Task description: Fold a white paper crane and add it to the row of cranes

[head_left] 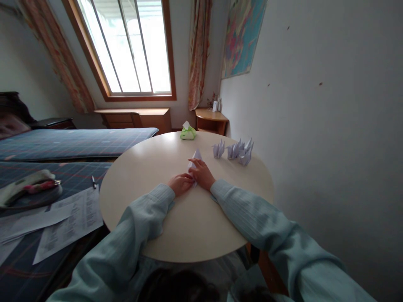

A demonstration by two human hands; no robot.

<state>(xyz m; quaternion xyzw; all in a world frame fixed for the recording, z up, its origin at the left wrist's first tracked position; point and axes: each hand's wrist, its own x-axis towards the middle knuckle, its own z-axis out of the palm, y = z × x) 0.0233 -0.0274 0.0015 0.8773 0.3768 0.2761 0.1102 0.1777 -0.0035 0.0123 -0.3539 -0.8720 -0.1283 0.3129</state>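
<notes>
A pale lilac sheet of folded paper (195,157) lies on the round cream table (151,167), its pointed tip aimed away from me. My left hand (180,183) presses on the paper's near end with its fingers curled together. My right hand (201,173) lies over the paper's middle, fingers bent and pinching a fold. Both arms wear light blue sleeves.
Several finished folded paper figures (234,150) stand at the table's far right, near the wall. A green tissue pack (188,133) sits at the far edge. To the left are a bed with printed sheets (67,222), a pen (93,181) and a soft pouch (30,184).
</notes>
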